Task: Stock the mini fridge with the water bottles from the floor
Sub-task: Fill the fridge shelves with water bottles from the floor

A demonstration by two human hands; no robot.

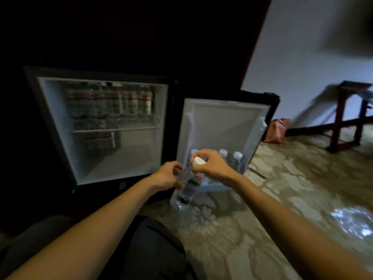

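A clear water bottle (186,191) with a white cap is held between both hands in front of the open fridge door (222,122). My left hand (166,176) grips its body. My right hand (212,165) pinches it near the cap. The mini fridge (58,110) stands open at the left; several bottles fill its upper shelf (109,102) and a few stand behind on the lower level. In the door's bottom rack (216,185) stand several white-capped bottles (237,159).
Crumpled clear plastic wrap (353,221) lies on the patterned carpet at the right. A pink bag (277,130) leans by the wall behind the door. A dark wooden table leg frame (347,118) stands far right. My dark-clothed knees fill the bottom left.
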